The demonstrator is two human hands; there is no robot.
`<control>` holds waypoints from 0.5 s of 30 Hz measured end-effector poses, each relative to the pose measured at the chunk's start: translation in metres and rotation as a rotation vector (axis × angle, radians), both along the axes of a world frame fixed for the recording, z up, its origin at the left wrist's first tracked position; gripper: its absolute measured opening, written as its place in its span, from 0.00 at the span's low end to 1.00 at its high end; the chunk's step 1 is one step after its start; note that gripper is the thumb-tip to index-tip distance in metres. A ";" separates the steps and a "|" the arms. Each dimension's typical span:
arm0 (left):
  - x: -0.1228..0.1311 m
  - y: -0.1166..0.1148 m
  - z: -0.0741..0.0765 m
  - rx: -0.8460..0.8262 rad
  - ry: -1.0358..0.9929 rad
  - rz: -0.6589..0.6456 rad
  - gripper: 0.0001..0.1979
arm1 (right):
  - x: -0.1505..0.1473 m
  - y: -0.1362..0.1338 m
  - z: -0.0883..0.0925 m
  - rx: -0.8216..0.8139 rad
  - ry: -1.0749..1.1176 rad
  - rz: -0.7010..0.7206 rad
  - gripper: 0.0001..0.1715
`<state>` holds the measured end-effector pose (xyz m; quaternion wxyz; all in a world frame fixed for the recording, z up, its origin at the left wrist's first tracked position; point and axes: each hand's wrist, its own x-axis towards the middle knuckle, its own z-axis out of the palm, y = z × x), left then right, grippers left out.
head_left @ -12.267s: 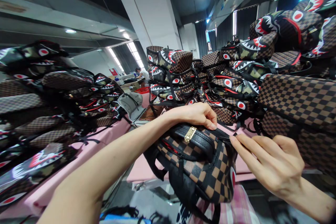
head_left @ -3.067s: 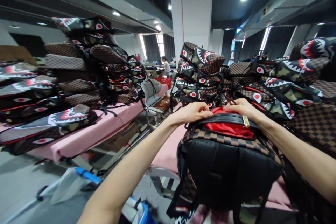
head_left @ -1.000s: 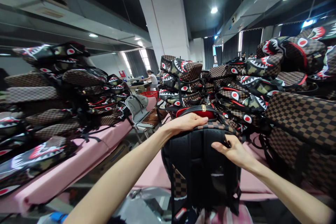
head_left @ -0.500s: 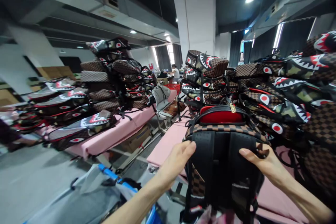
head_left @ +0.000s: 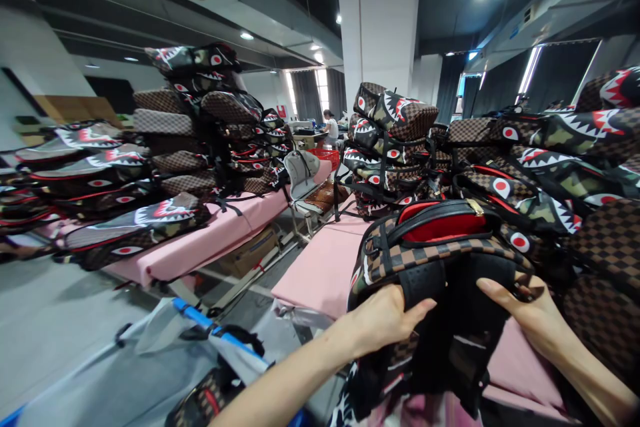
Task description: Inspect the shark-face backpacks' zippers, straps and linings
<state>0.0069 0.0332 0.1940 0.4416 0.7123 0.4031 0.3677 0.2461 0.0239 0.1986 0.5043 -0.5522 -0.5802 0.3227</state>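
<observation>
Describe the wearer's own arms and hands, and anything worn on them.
The left forearm and right forearm show no sleeves. The left hand and right hand are ungloved. No watch or bracelet shows; hidden fingers leave rings uncertain.

Had free room left of the held backpack (head_left: 443, 253), over the near table (head_left: 310, 267). Was blocked ahead by the bag stack (head_left: 397, 150), right by piled bags (head_left: 605, 293) near the right hand (head_left: 533, 310). Could pass between near table and left table (head_left: 215, 240); was limited at far end by the chair (head_left: 300, 180), low left by the blue-rimmed bin (head_left: 187, 310).
</observation>
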 end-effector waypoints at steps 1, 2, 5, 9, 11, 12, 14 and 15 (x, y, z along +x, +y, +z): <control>0.000 0.001 -0.001 0.015 0.027 0.001 0.13 | -0.002 0.001 0.000 0.005 -0.006 0.007 0.18; 0.000 0.002 -0.001 0.021 0.043 -0.001 0.15 | -0.003 0.003 0.000 0.013 -0.016 0.008 0.18; 0.000 -0.001 0.005 0.021 -0.001 -0.041 0.20 | -0.007 0.002 -0.002 0.047 -0.050 -0.023 0.16; -0.010 -0.026 0.033 -0.126 -0.293 -0.300 0.24 | -0.008 -0.027 0.010 0.078 0.107 -0.034 0.18; -0.016 -0.041 0.060 -0.280 -0.467 -0.446 0.26 | -0.009 -0.046 0.028 0.091 0.219 -0.081 0.19; -0.016 -0.045 0.074 -0.322 -0.509 -0.467 0.26 | -0.011 -0.052 0.040 0.124 0.242 -0.132 0.18; -0.013 -0.042 0.099 -0.311 -0.535 -0.430 0.24 | -0.013 -0.050 0.064 0.230 0.243 -0.271 0.17; -0.008 -0.033 0.107 -0.282 -0.539 -0.399 0.23 | -0.013 -0.042 0.073 0.263 0.221 -0.321 0.18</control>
